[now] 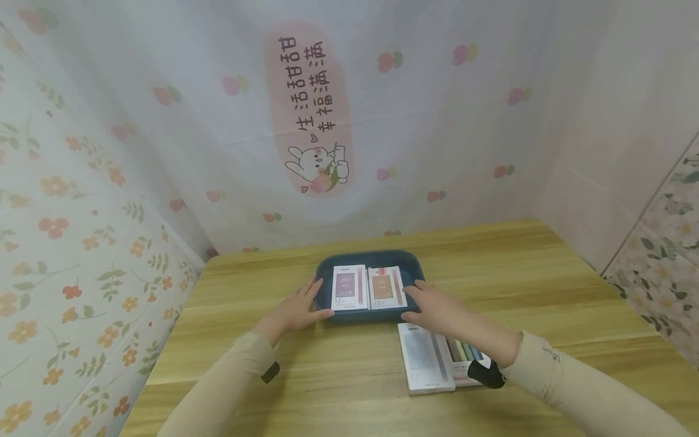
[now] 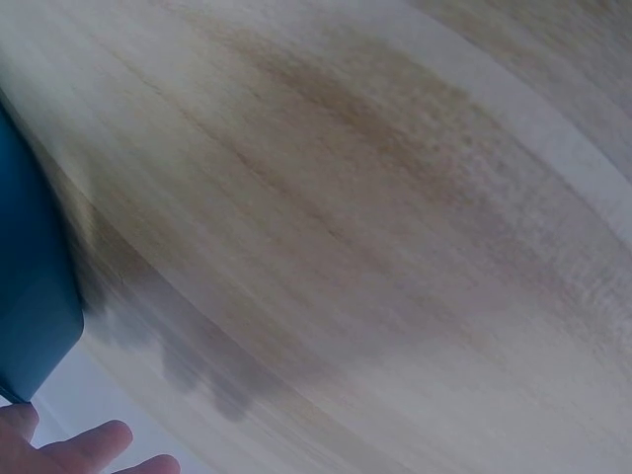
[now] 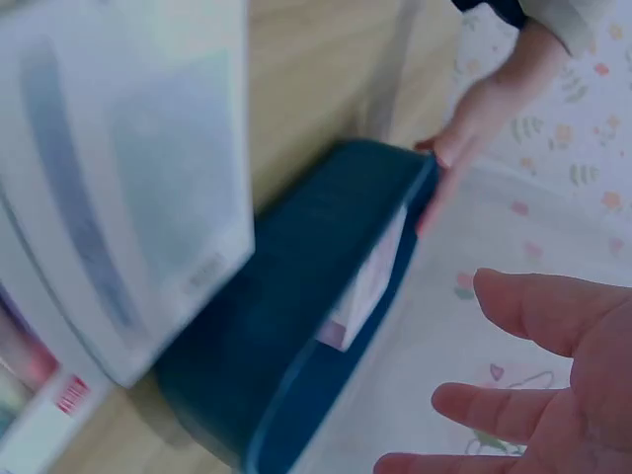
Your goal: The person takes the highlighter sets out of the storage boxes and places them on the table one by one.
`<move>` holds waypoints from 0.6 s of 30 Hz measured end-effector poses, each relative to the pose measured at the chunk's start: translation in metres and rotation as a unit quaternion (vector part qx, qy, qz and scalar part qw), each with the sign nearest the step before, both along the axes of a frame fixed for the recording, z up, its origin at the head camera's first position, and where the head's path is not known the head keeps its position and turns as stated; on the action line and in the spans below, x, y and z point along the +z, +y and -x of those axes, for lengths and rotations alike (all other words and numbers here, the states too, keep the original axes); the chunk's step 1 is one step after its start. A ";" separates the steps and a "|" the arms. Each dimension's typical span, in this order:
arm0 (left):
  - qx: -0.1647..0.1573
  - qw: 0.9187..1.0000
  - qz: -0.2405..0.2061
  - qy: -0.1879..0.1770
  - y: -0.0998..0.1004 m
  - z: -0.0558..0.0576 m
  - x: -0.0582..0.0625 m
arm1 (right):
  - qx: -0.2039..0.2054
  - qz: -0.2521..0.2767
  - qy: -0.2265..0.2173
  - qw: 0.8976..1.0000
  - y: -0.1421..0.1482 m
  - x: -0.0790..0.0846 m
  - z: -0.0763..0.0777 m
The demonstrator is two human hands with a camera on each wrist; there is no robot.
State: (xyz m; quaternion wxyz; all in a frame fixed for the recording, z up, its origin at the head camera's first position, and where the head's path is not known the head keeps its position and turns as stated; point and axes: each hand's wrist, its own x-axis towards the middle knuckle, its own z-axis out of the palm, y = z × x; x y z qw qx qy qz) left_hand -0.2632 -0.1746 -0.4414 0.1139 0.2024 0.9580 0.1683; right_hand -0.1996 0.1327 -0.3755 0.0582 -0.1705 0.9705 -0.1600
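Note:
A dark blue tray point(image 1: 369, 314) stands on the table with two flat white boxes side by side in it. One box point(image 1: 349, 287) has a purple panel, the other point(image 1: 386, 287) an orange one; both are printed with a 12. At the tray's left end, my left hand point(image 1: 296, 308) touches the wall and rim with thumb and fingers fairly straight. My right hand point(image 1: 437, 308) is at the right end, thumb and fingers spread apart; in the right wrist view these fingers point(image 3: 504, 410) show nothing between them.
In front of the tray, partly under my right forearm, lies a white box point(image 1: 428, 359) with a pale blue-grey panel. Beside it is another box point(image 1: 463, 355) showing a row of coloured sticks. A printed curtain point(image 1: 469, 133) hangs behind the wooden table point(image 1: 251, 276).

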 end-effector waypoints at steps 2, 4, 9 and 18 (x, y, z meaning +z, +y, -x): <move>0.001 1.000 0.003 0.000 0.000 0.000 0.000 | 0.008 0.004 0.010 1.000 -0.003 0.005 0.009; 0.002 1.000 0.003 0.000 -0.001 0.000 0.000 | 0.012 0.011 0.013 1.000 -0.007 0.009 0.020; 0.005 1.000 0.005 -0.001 -0.001 0.002 -0.002 | 0.013 0.010 -0.006 1.000 -0.017 0.015 0.050; 0.002 1.000 0.012 -0.003 -0.001 0.002 -0.002 | 0.005 -0.013 -0.068 0.998 -0.035 0.013 0.099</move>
